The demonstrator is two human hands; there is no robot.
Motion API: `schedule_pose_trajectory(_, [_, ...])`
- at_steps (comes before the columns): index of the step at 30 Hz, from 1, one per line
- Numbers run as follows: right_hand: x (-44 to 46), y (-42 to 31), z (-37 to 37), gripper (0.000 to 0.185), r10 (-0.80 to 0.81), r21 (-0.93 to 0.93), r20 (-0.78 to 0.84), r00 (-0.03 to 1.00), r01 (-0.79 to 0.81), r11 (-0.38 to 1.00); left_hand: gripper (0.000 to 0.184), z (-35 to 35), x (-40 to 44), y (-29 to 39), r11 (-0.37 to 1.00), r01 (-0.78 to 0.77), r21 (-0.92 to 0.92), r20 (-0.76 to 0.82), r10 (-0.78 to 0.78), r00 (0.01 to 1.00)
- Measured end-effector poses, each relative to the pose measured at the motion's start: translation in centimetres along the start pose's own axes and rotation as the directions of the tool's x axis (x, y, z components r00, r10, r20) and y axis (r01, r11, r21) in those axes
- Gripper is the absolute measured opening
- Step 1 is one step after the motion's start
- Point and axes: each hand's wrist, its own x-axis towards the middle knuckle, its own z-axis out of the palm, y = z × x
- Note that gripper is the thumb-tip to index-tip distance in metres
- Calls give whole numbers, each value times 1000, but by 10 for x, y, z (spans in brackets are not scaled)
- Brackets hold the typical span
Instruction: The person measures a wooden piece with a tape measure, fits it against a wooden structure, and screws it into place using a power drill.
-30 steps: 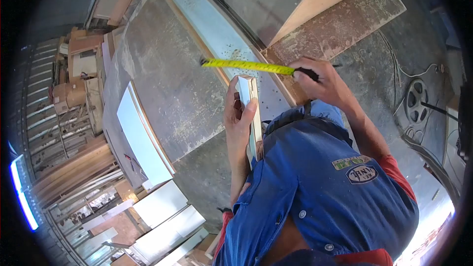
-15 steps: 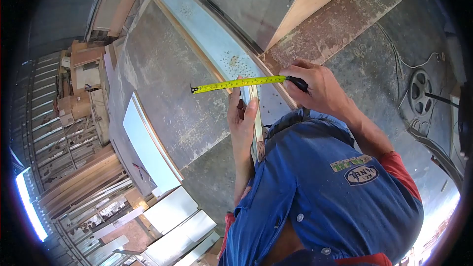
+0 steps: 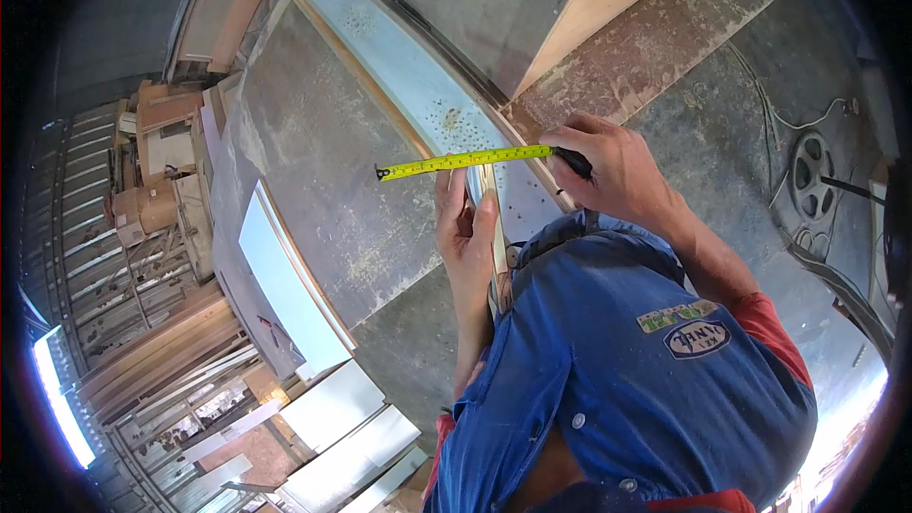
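Note:
A tape measure with a black case is gripped in my right hand. Its yellow blade extends leftward, crossing over the fingers of my left hand, and the hooked end hangs past them. My left hand is closed around a narrow wooden strip that runs back toward my waist; its far end lies beneath the blade. Behind both hands is a long pale blue board dotted with small holes, partly covered by my hands and the tape.
A white panel with a wooden edge rests on the worn tabletop at the left. A large grey panel stands at the back. Stacked timber lines the left side, and a wheel with cables sits at the right.
The hooked end of the tape blade has shifted slightly to the right. Both hands keep nearly the same positions and grips.

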Motion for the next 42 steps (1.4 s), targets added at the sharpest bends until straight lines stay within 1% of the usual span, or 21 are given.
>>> schedule_pose_trajectory(4, [0, 2, 0, 25, 0, -10, -5, 1000, 0, 1000, 44, -2, 0, -1, 999, -39, 14, 16, 39, 999])
schedule_pose_trajectory(6, [1, 4, 0, 25, -8, 0, -5, 1000, 8, 1000, 41, -2, 1, 0, 997, -49, 65, 25, 48, 999])
schedule_pose_trajectory(10, [1, 3, 0, 25, -14, -12, -24, 1000, 13, 1000, 40, -3, 2, -5, 994, -65, 86, 10, 65, 998])
schedule_pose_trajectory(12, [1, 2, 0, 26, -14, -30, -32, 999, 13, 999, 40, -3, 2, -2, 989, -95, 115, 31, 92, 995])
schedule_pose_trajectory(15, [1, 2, 0, 26, -6, -46, -25, 1000, 4, 999, 41, -3, 1, -1, 996, -51, 79, 29, 49, 998])
schedule_pose_trajectory(19, [2, 2, 0, 26, -36, -45, -35, 999, 34, 998, 40, -2, 2, -3, 994, -70, 80, 30, 68, 997])
schedule_pose_trajectory(21, [2, 1, 1, 25, -2, -55, -23, 1000, 1, 998, 40, 0, 1, 1, 1000, 6, 13, 1, -6, 1000])
schedule_pose_trajectory(22, [3, 2, 1, 25, -4, -56, -25, 1000, 2, 998, 40, -1, 2, -2, 1000, 4, 12, 1, -4, 1000])
schedule_pose_trajectory(24, [3, 3, 3, 25, -17, -79, -26, 1000, 14, 997, 40, -6, 3, -12, 996, -21, 83, 9, 20, 1000])
schedule_pose_trajectory(28, [3, 4, 5, 24, -17, -68, -38, 999, 15, 998, 39, -6, 3, -12, 996, -30, 84, 10, 29, 1000])
schedule_pose_trajectory(31, [3, 4, 6, 23, -5, -87, -29, 1000, 2, 996, 39, -6, 3, -12, 991, -36, 129, 2, 36, 999])
schedule_pose_trajectory(33, [4, 4, 6, 23, 1, -94, -30, 1000, -4, 996, 39, -5, 4, -10, 981, -73, 181, 19, 71, 997])
schedule_pose_trajectory(34, [4, 4, 7, 23, 0, -94, -29, 1000, -3, 996, 39, -4, 4, -8, 981, -73, 180, 18, 71, 997])
schedule_pose_trajectory(36, [4, 5, 8, 24, 6, -82, -35, 999, -9, 997, 39, -2, 4, -5, 993, -7, 122, 1, 7, 1000])
schedule_pose_trajectory(39, [4, 4, 7, 24, -9, -88, -41, 999, 5, 996, 39, -3, 3, -7, 996, 8, 88, -1, -8, 1000])
schedule_pose_trajectory(40, [4, 4, 7, 24, -9, -88, -41, 999, 6, 996, 39, -5, 4, -9, 996, 8, 87, -1, -8, 1000])
schedule_pose_trajectory(42, [4, 5, 8, 24, -3, -97, -33, 999, 0, 995, 40, -8, 5, -14, 988, -44, 150, 25, 41, 999])
